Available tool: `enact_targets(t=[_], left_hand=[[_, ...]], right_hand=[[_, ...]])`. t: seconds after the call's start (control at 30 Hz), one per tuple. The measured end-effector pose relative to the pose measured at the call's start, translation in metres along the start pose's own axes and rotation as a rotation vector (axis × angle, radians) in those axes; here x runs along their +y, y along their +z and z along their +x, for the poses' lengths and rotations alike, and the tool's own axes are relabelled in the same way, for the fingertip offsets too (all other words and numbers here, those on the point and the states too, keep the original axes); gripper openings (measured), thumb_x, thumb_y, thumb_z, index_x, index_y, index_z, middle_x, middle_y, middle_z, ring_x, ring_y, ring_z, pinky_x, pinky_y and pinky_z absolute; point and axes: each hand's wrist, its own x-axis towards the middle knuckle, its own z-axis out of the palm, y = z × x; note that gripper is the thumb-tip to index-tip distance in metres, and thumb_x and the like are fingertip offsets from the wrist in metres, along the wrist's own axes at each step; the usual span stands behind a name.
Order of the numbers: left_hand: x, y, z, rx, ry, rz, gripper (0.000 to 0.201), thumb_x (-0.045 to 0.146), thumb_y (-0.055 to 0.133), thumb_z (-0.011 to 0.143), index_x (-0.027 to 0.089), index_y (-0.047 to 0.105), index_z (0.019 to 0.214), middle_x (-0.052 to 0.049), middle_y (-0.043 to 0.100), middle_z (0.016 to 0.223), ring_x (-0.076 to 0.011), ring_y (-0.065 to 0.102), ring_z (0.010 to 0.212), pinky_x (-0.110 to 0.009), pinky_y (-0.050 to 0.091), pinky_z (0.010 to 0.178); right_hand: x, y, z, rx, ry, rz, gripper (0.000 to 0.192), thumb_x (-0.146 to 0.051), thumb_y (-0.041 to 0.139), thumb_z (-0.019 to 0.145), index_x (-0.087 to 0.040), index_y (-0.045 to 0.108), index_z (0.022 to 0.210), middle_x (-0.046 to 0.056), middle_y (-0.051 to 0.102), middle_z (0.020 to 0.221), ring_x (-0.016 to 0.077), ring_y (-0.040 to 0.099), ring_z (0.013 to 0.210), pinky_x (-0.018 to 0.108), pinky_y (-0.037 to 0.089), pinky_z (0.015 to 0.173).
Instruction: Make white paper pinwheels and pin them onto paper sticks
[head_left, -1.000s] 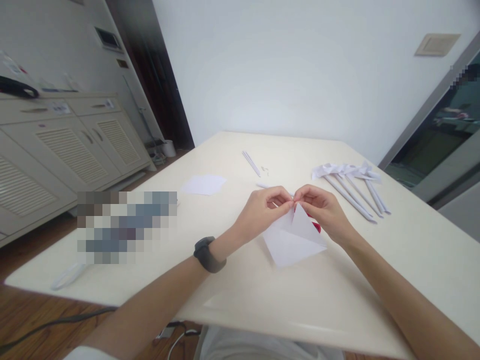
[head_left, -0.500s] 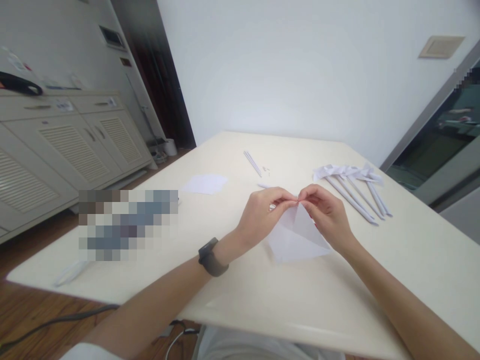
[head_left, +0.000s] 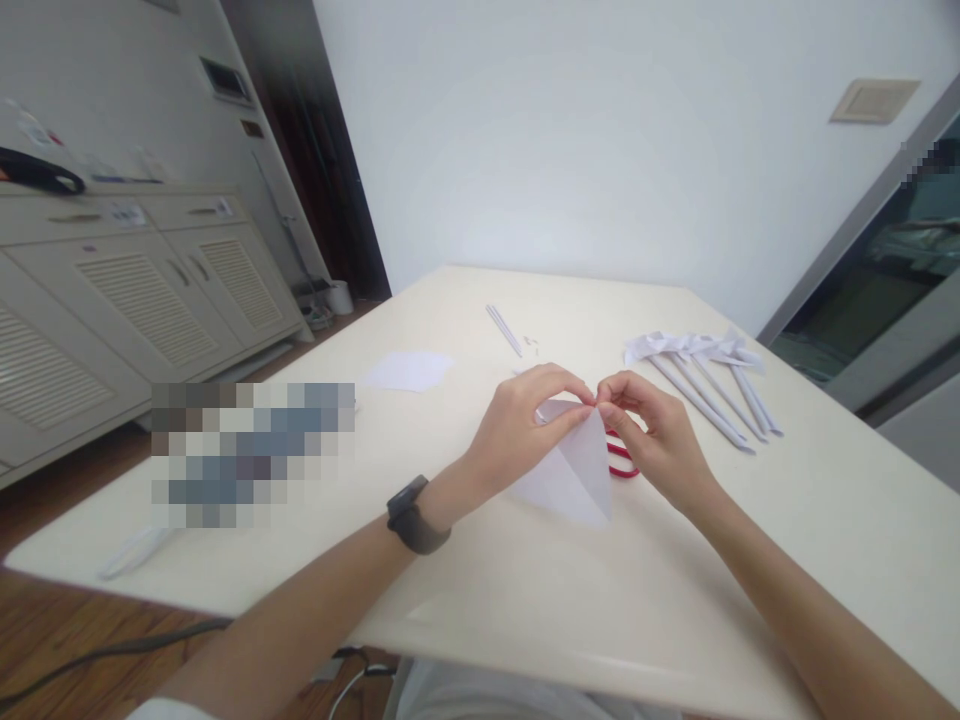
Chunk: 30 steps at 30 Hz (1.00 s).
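Note:
A thin white paper sheet (head_left: 566, 475) hangs just over the table, its top corner pinched between both hands. My left hand (head_left: 525, 410), below a black wristband, closes thumb and fingers on that corner. Fingertip to fingertip with it, my right hand (head_left: 660, 430) pinches the same spot. Crease lines run down the sheet from the pinch. Red scissor-like handles (head_left: 622, 460) show on the table between the paper and my right hand; the rest of that tool is hidden.
Several rolled paper sticks with crumpled paper tops (head_left: 697, 380) lie to the right. Thin white sticks (head_left: 503, 330) and small scraps rest farther back. A stack of white paper (head_left: 409, 370) lies to the left, beyond a blurred-out item (head_left: 255, 455).
The paper has turned and shifted left beneath my fingers, uncovering more of the red handles. Both hands keep their pinch at nearly the same place.

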Motion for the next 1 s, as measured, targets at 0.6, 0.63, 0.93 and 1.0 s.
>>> enact_targets(t=[0.6, 0.63, 0.93, 1.0], left_hand=[[-0.012, -0.003, 0.004, 0.045, -0.127, -0.012, 0.01, 0.014, 0.055, 0.077, 0.019, 0.063, 0.076, -0.001, 0.065, 0.081, -0.0143, 0.058, 0.081, -0.029, 0.047, 0.077], [-0.015, -0.003, 0.005, 0.052, -0.153, -0.041, 0.009, 0.015, 0.055, 0.076, 0.019, 0.063, 0.076, -0.001, 0.065, 0.082, -0.0142, 0.059, 0.082, -0.029, 0.047, 0.078], [-0.024, -0.006, 0.008, 0.077, -0.271, -0.283, 0.01, 0.024, 0.057, 0.077, 0.016, 0.062, 0.077, -0.003, 0.062, 0.083, -0.0139, 0.059, 0.083, -0.028, 0.048, 0.082], [-0.022, -0.007, 0.009, 0.07, -0.3, -0.319, 0.011, 0.025, 0.058, 0.076, 0.016, 0.061, 0.077, -0.003, 0.062, 0.084, -0.0141, 0.059, 0.083, -0.028, 0.048, 0.079]], right_hand=[[0.024, -0.02, 0.008, -0.175, 0.213, -0.367, 0.013, -0.032, 0.052, 0.081, -0.021, 0.058, 0.085, 0.004, 0.061, 0.087, 0.0188, 0.057, 0.08, 0.031, 0.044, 0.067], [0.031, -0.021, 0.007, -0.209, 0.222, -0.49, 0.015, -0.031, 0.055, 0.078, -0.02, 0.059, 0.088, 0.006, 0.06, 0.09, 0.0212, 0.056, 0.084, 0.032, 0.043, 0.07], [0.049, -0.011, 0.002, -0.355, 0.304, -0.71, 0.023, -0.041, 0.051, 0.078, -0.018, 0.056, 0.075, 0.009, 0.059, 0.085, 0.021, 0.055, 0.071, 0.032, 0.04, 0.061], [0.047, -0.016, 0.005, -0.277, 0.342, -0.676, 0.024, -0.043, 0.053, 0.076, -0.019, 0.053, 0.075, 0.009, 0.06, 0.084, 0.0207, 0.055, 0.069, 0.032, 0.04, 0.059]])
